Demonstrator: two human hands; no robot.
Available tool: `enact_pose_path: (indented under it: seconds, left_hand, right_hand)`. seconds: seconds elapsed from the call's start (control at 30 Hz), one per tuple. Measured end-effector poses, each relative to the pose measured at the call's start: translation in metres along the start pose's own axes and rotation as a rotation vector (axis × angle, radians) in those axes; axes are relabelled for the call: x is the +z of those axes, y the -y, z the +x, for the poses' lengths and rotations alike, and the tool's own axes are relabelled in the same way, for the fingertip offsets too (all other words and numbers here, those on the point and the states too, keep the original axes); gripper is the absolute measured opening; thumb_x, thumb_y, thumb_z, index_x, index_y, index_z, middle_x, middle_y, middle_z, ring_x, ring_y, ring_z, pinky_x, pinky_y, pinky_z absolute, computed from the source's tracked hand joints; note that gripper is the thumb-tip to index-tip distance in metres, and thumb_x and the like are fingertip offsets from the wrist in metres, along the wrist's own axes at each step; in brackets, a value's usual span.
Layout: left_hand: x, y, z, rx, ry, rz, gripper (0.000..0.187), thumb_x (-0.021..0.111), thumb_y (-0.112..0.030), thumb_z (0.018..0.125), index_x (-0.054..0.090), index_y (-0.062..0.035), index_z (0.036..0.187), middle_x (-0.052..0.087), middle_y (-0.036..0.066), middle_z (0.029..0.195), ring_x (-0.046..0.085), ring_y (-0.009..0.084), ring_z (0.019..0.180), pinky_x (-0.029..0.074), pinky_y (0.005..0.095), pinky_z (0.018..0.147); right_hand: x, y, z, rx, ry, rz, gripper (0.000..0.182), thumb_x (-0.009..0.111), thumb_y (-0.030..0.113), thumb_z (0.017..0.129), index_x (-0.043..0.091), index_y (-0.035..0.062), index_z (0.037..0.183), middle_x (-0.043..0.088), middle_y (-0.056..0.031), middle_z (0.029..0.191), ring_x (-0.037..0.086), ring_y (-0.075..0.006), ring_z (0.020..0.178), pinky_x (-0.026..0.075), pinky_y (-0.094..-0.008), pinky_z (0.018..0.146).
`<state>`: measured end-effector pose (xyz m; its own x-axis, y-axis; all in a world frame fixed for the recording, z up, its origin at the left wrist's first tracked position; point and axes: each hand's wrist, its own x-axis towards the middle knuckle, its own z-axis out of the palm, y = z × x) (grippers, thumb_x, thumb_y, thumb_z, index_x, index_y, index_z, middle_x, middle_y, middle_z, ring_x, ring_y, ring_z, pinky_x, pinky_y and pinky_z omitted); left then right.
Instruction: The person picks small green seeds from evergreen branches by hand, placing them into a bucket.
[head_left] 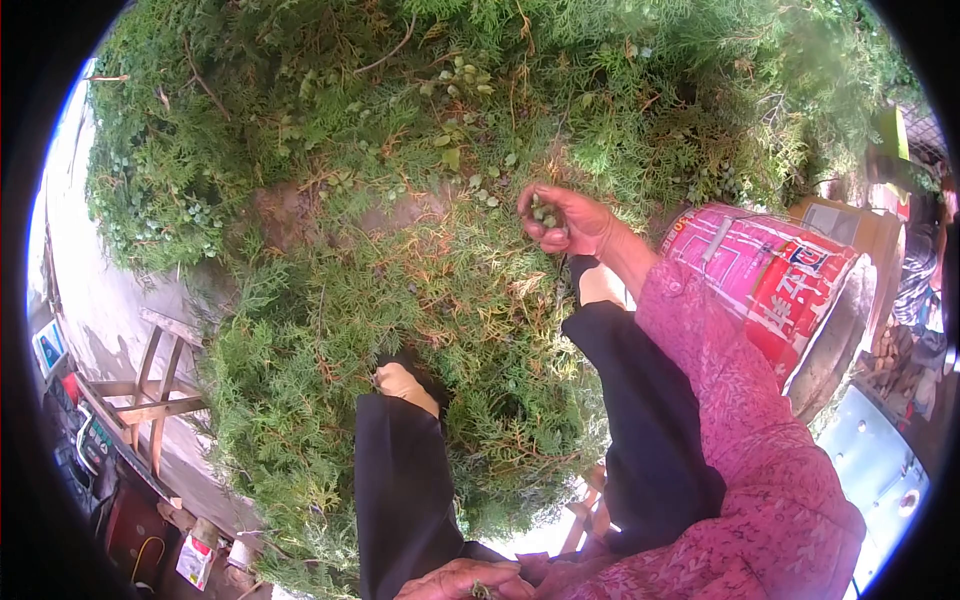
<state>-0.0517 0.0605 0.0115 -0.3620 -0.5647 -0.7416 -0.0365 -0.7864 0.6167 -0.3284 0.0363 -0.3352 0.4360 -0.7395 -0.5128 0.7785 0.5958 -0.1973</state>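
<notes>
My right hand (578,222) is turned palm up above the greenery, its fingers curled around several small green seed cones (544,212). Low at the bottom edge, my left hand (455,580) rests near my lap with bent fingers. A bit of green sprig (481,591) shows at its fingers; the frame cuts off the rest. Cut evergreen branches (400,290) with flat, scaly foliage spread all around my feet. Clusters of pale green cones (465,75) hang on the branches at the far side.
A red and pink printed bucket (770,280) lies tilted to my right, in front of a cardboard box (850,222). A pale metal sheet (870,480) is at lower right. At left stand a wooden frame (155,408) and a dark table with clutter. My legs flank the nearer branches.
</notes>
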Motion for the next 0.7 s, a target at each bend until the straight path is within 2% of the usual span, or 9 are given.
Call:
enact_pose_path:
  seconds: [0.1,0.17,0.2,0.27,0.3,0.37,0.4,0.63,0.7]
  left_hand:
    - [0.002,0.001,0.000,0.019,-0.013,-0.004,0.035,0.059,-0.018,0.084,0.054,0.0082,0.107,0.057,0.013,0.074,0.046,0.0103,0.053,0.039,0.0236,0.051]
    - [0.002,-0.001,-0.001,-0.039,-0.026,0.000,0.034,0.059,-0.017,0.084,0.055,0.0076,0.107,0.058,0.013,0.076,0.045,0.0090,0.053,0.039,0.0227,0.050]
    - [0.002,-0.002,-0.001,-0.038,-0.027,0.000,0.034,0.059,-0.017,0.084,0.055,0.0076,0.107,0.058,0.013,0.076,0.045,0.0090,0.053,0.039,0.0227,0.050]
    - [0.003,-0.003,-0.001,-0.061,-0.034,-0.018,0.034,0.060,-0.017,0.084,0.055,0.0073,0.107,0.058,0.012,0.076,0.045,0.0084,0.054,0.038,0.0217,0.049]
    - [0.003,-0.002,0.000,-0.062,-0.033,-0.018,0.034,0.060,-0.017,0.084,0.055,0.0073,0.107,0.058,0.012,0.076,0.045,0.0084,0.054,0.038,0.0217,0.049]
    - [0.003,-0.002,0.000,-0.061,-0.031,-0.009,0.034,0.060,-0.017,0.084,0.055,0.0073,0.107,0.059,0.012,0.077,0.045,0.0079,0.053,0.038,0.0213,0.049]
    - [0.003,-0.002,0.000,-0.062,-0.032,-0.007,0.034,0.060,-0.017,0.084,0.055,0.0073,0.107,0.059,0.012,0.077,0.045,0.0079,0.053,0.038,0.0213,0.049]
    - [0.003,-0.002,0.000,-0.083,-0.041,0.010,0.035,0.061,-0.018,0.083,0.055,0.0073,0.107,0.060,0.013,0.080,0.047,0.0078,0.054,0.038,0.0207,0.049]
    - [0.002,-0.001,0.000,-0.078,-0.041,0.022,0.035,0.062,-0.018,0.083,0.055,0.0073,0.106,0.060,0.013,0.080,0.047,0.0079,0.054,0.038,0.0206,0.049]
  right_hand:
    - [0.009,-0.005,0.011,0.004,-0.005,-0.019,0.017,0.054,0.020,0.087,0.054,0.0051,0.095,0.054,-0.0050,0.075,0.044,-0.0046,0.046,0.032,-0.0178,0.038]
    - [0.019,-0.001,0.018,-0.070,-0.267,-0.292,0.019,0.057,0.024,0.085,0.057,0.0055,0.089,0.057,-0.0038,0.073,0.051,-0.0065,0.052,0.038,-0.0205,0.042]
    - [0.020,-0.001,0.021,-0.070,-0.266,-0.292,0.019,0.057,0.024,0.085,0.057,0.0055,0.089,0.057,-0.0038,0.073,0.051,-0.0065,0.052,0.038,-0.0205,0.042]
    - [0.018,-0.001,0.027,-0.178,-0.451,-0.821,0.020,0.062,0.025,0.078,0.059,0.0054,0.081,0.061,-0.0078,0.070,0.059,-0.0164,0.058,0.045,-0.0293,0.048]
    - [0.014,-0.007,0.031,-0.178,-0.452,-0.820,0.020,0.062,0.025,0.078,0.059,0.0054,0.081,0.061,-0.0078,0.070,0.059,-0.0164,0.058,0.045,-0.0293,0.048]
    - [0.011,-0.023,0.040,-0.643,-0.504,-1.705,0.017,0.063,0.020,0.072,0.060,0.0047,0.077,0.061,-0.0138,0.069,0.061,-0.0274,0.062,0.048,-0.0376,0.053]
    - [0.013,-0.028,0.041,-0.522,-0.524,-1.812,0.012,0.059,0.014,0.070,0.057,0.0036,0.075,0.060,-0.0169,0.071,0.058,-0.0352,0.065,0.047,-0.0428,0.056]
    - [0.016,-0.032,0.044,-0.417,-0.555,-2.052,0.008,0.054,0.009,0.070,0.048,0.0036,0.073,0.058,-0.0150,0.066,0.059,-0.0340,0.063,0.047,-0.0437,0.056]
    - [0.016,-0.032,0.044,-0.314,-0.512,-2.062,0.010,0.053,0.009,0.072,0.050,0.0040,0.080,0.058,-0.0161,0.067,0.059,-0.0348,0.061,0.046,-0.0448,0.056]
